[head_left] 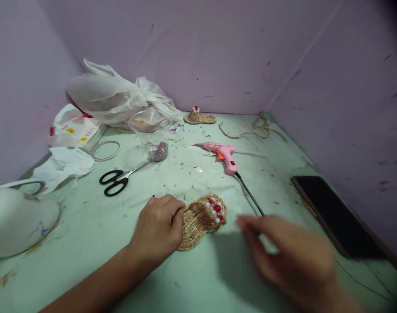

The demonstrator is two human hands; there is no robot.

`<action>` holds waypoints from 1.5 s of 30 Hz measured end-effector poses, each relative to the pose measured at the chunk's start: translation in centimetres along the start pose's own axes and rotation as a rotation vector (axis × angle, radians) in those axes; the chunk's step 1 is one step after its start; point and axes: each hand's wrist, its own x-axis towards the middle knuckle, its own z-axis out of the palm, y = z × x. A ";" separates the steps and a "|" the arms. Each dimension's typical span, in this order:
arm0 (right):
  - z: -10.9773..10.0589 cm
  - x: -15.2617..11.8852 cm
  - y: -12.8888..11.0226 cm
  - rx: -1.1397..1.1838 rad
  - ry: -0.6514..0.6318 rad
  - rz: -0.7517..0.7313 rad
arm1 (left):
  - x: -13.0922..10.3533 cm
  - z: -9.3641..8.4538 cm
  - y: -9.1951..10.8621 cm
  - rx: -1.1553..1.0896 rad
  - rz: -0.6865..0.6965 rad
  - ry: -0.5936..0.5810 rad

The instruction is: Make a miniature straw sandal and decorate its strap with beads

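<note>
A small woven straw slipper with red and white beads on its strap lies at the near middle of the green table. My left hand is closed on its left edge, thumb and fingers together. To the right of the slipper, my right hand is raised above the table, blurred, with thumb and forefinger tips brought together; anything between them is too small to make out. Beyond the hands lies a pink glue gun, its nozzle pointing left and its black cord running toward my right hand.
Black-handled scissors, a clear cup of beads and a metal ring sit left of centre. Plastic bags and a white bowl are farther left. A second slipper, twine and a phone also show.
</note>
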 end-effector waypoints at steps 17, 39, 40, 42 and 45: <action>3.5 8.3 7.8 0.087 -0.625 0.811 | 0.4 -1.0 -0.1 -0.143 -0.199 -0.058; -3.7 -1.2 3.7 1.008 -0.285 0.748 | 0.8 -1.0 0.0 -0.064 -0.271 -0.136; -4.0 -3.0 3.0 0.926 -0.311 0.714 | 0.8 -1.0 0.0 -0.063 -0.271 -0.135; -4.1 -5.9 1.2 0.695 -0.346 0.716 | 0.7 -1.0 -0.1 -0.060 -0.266 -0.134; -3.4 -7.4 -1.7 0.542 -0.299 0.628 | 0.6 -1.0 -0.1 -0.046 -0.243 -0.125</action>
